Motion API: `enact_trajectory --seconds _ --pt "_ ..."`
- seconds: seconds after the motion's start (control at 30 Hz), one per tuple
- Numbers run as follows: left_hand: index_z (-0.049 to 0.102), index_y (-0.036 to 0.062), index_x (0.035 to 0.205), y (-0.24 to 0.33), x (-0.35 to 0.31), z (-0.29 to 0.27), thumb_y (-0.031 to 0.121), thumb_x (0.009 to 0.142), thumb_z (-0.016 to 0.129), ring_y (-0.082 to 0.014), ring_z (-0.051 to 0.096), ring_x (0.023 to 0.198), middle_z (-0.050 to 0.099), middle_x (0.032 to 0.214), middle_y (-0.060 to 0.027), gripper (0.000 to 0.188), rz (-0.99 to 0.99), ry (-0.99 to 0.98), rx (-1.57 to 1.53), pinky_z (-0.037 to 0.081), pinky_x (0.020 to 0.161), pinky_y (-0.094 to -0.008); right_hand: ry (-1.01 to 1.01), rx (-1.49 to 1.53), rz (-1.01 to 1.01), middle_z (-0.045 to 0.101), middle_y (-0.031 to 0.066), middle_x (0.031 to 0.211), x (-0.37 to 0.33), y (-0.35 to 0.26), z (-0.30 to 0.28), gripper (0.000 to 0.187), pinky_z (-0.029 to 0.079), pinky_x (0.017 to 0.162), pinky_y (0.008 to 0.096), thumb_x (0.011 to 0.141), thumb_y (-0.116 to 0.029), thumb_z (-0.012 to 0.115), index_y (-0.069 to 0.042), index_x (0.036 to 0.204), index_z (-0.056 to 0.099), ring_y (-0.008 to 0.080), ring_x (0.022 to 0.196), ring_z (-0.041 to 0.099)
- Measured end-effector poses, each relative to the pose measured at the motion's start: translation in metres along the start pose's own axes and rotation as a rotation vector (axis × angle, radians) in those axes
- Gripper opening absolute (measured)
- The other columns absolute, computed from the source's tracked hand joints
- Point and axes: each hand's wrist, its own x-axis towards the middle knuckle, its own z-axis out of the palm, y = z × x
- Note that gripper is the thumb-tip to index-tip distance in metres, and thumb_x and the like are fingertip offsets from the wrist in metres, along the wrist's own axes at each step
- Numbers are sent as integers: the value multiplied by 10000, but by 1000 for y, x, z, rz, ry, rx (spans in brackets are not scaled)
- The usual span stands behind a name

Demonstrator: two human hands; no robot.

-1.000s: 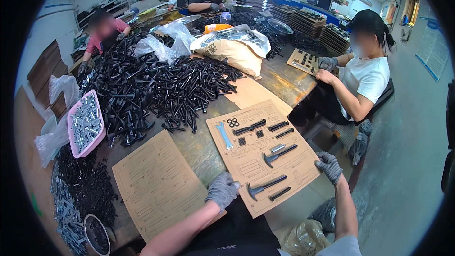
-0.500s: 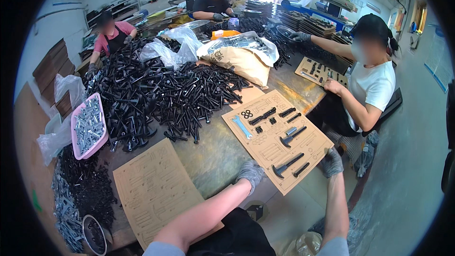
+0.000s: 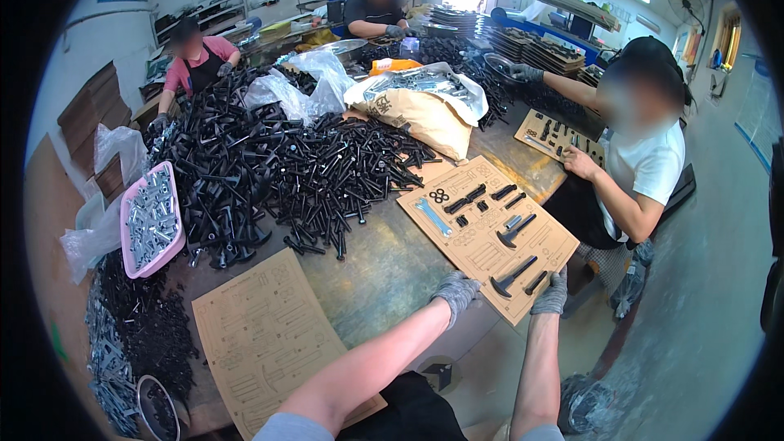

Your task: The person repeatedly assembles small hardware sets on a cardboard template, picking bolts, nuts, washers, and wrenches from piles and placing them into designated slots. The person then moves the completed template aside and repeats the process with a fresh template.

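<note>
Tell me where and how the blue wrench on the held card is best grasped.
Probably mid-shaft, pinched across its long sides from above: the blue wrench lies flat on the card, slim between wider ends. Come from its left, as black rings sit close on the right.

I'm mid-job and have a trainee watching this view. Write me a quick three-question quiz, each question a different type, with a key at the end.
1. Multiple choice: What colour is the basket of silver metal parts on the left?
A) green
B) pink
C) black

2. True or false: The pale blue wrench lies on the brown card that the wearer's right hand has in its grip.

3. Short answer: How many black hammer-shaped pieces lie on that card?

Key: 1. B; 2. True; 3. Two.
</note>
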Motion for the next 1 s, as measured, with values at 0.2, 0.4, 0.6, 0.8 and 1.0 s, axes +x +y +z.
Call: enact_trajectory --seconds 0.2,0.4,0.6,0.8,1.0 --pt "524 -1 1177 -6 1 -8 31 891 572 -199 658 783 639 1018 -114 292 -61 -120 -74 581 588 -304 -91 -53 -11 480 157 1337 11 0 -13 632 462 988 440 818 -61 471 -105 1429 314 306 1172 519" --pt "473 63 1316 17 -96 -83 95 879 629 -212 636 951 625 1095 -102 464 -21 -181 118 544 781 -312 -295 215 434 507 90 1327 1 6 -38 568 343 1051 480 843 -448 595 -104 1286 501 309 1244 430" --pt "517 53 1266 -6 -261 -223 192 865 622 -263 554 1131 575 1232 -133 437 418 441 679 452 948 -355 -214 -66 945 641 -20 738 -146 5 -72 295 503 496 289 912 -424 537 -140 929 616 132 594 586" --pt "517 61 1273 -113 -368 -284 259 834 624 -336 399 1282 424 1380 -190 493 444 1275 946 317 1075 -401 -1241 -667 471 587 48 600 -277 23 119 342 418 460 285 885 -357 583 -64 710 602 155 527 545" --pt "548 54 1236 -123 -373 -283 259 830 627 -348 392 1285 430 1368 -205 461 556 1200 712 301 1085 -412 -1330 -1240 -355 596 161 717 -284 142 281 162 471 612 353 837 -184 636 -23 834 613 295 638 585"
